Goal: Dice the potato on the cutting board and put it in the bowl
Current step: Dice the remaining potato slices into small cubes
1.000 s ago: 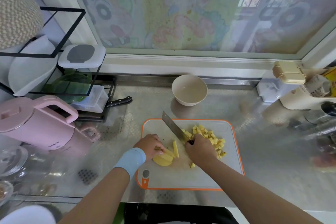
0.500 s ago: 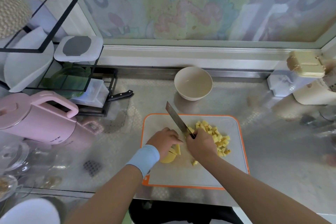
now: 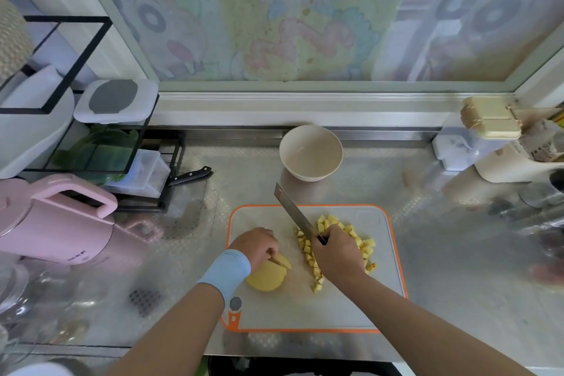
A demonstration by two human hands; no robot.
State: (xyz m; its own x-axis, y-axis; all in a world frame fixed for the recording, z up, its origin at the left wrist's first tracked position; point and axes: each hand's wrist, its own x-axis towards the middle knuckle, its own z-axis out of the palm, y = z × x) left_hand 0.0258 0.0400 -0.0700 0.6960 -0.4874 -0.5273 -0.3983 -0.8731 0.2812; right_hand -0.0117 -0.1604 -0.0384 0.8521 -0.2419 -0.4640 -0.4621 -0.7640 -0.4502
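Two forearms enter from 6 o'clock over a grey, orange-rimmed cutting board (image 3: 305,308) lying on the steel counter (image 3: 442,268). At the board's 9 o'clock the left hand (image 3: 254,246), above a pale blue wristband (image 3: 225,272), has its fingers curled downward and pinches a thin potato slice (image 3: 283,261) at its fingertips. This slice touches the uncut potato piece (image 3: 265,279), a rounded yellow chunk lying flat at 6 o'clock of that hand. Near the board's centre the right hand (image 3: 335,256) is closed tightly round the handle of a knife (image 3: 294,212). The broad blade points toward 11 o'clock, and its tip reaches past the board's far edge; whether the cutting edge touches the board cannot be told. The potato cubes (image 3: 363,246) form a loose heap from 12 to 3 o'clock of the right hand, partly hidden by it, with a few strays at its 7 o'clock. Beyond the board, at 12 o'clock and apart from it, stands the beige bowl (image 3: 311,156). A pink kettle (image 3: 52,223) occupies 9 o'clock. A black wire rack (image 3: 171,162) sits at 10 o'clock, with a black-handled knife (image 3: 190,175) projecting from it.
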